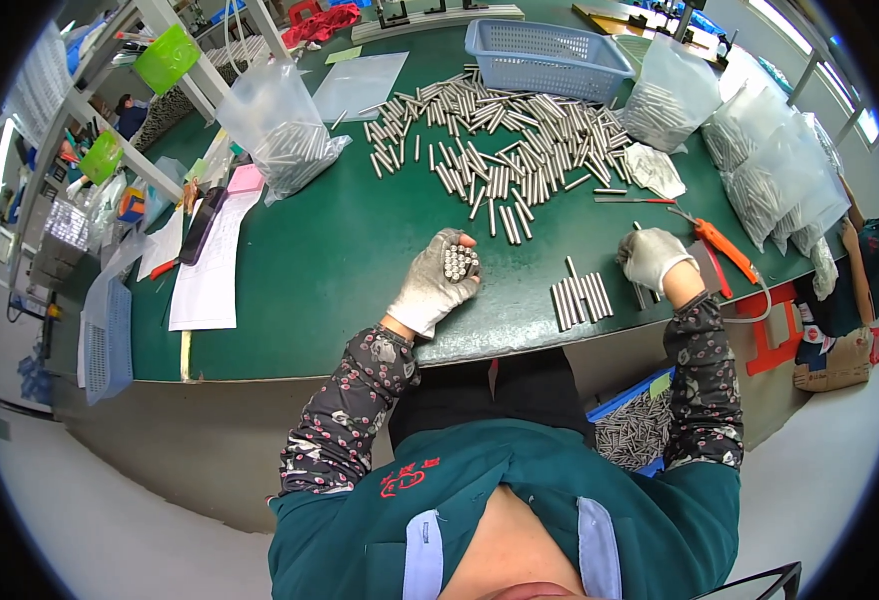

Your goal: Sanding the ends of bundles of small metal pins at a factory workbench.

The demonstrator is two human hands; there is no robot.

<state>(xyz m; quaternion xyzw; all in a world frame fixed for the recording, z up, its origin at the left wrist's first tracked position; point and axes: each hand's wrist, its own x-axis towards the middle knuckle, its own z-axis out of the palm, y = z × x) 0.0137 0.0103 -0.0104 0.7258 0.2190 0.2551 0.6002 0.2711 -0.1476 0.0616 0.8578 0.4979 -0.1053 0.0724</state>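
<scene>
Bright, even light falls from overhead strips near the upper right edge, leaving only soft, short shadows on the green desk (340, 250). The metal rods (500, 130) glint and the plastic bags (775, 170) show pale glare. Fisheye bending curves the desk edge — black corners ring the view, and the rim is slightly soft.

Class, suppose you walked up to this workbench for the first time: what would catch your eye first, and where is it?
First, the big heap of short silvery metal rods spread across the far middle of the green table. Next, the gloved left hand near the front edge, gripping a bundle of those rods end-on. The gloved right hand rests beside a neat row of rods.
</scene>
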